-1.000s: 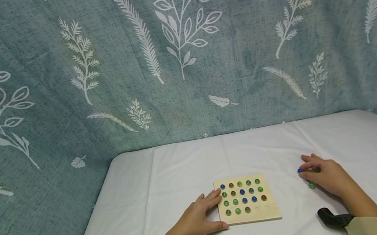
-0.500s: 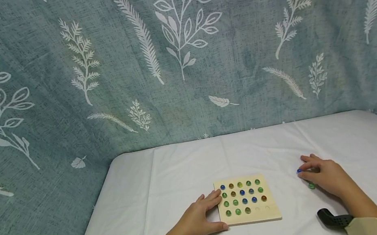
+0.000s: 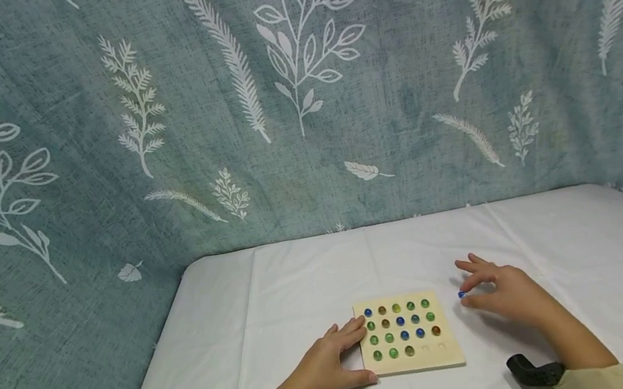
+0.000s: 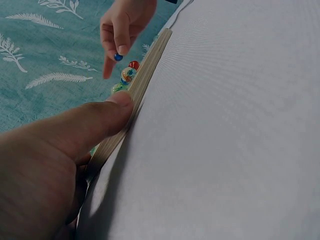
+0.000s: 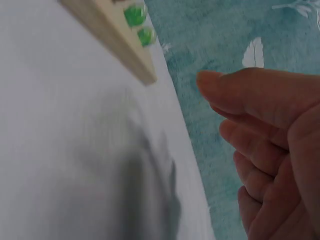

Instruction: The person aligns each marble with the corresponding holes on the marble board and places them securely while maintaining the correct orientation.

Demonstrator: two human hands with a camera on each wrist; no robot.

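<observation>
A pale wooden board (image 3: 399, 364) lies on the white cloth, with rows of blue, green, amber and yellowish glass marbles set in it. Two bare hollows show in its near right part. My left hand (image 3: 328, 367) rests at the board's left side, fingers extended onto the far left edge and thumb (image 4: 118, 106) against the near left corner. To the right of the board, my right hand (image 3: 505, 296) pinches a blue marble (image 3: 461, 294) between thumb and forefinger, its other fingers spread. That marble also shows in the left wrist view; the right wrist view hides it behind the thumb.
White cloth (image 3: 276, 281) covers the table up to a blue-green curtain (image 3: 308, 174) with white leaf patterns. A black curved device (image 3: 535, 371) sits at my right wrist.
My right hand has moved left toward the board with the blue marble. The green marble seen beneath it earlier is out of sight. My left hand and the board have kept their place.
</observation>
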